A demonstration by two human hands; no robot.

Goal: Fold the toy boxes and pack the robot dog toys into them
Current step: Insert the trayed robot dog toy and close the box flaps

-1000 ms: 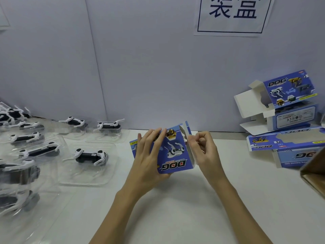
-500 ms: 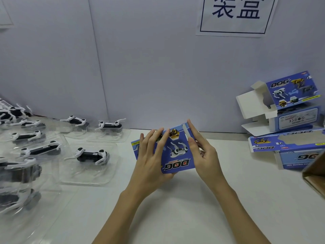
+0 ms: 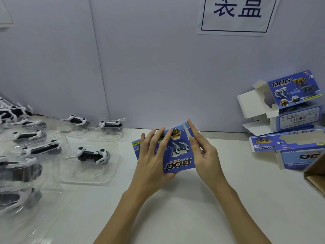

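Note:
A blue "DOG" toy box (image 3: 179, 155) is held just above the white table (image 3: 175, 212) at the centre. My left hand (image 3: 151, 162) grips it, fingers spread over the printed top face and the thumb under the near edge. My right hand (image 3: 202, 154) presses straight fingers flat against the box's right end flap. Black-and-white robot dog toys lie in clear plastic trays to the left; the nearest toy (image 3: 91, 154) is a short way left of the box. What is inside the held box is hidden.
Several more trayed dogs (image 3: 110, 124) cover the table's left side up to the wall. At the right, an opened box (image 3: 297, 95) with white flaps sits on other blue boxes (image 3: 288, 141). A brown carton corner (image 3: 316, 176) pokes in at the right edge.
My right hand went from pinching the raised end flap with curled fingers to pressing it flat against the box with straight fingers. The left hand kept its hold.

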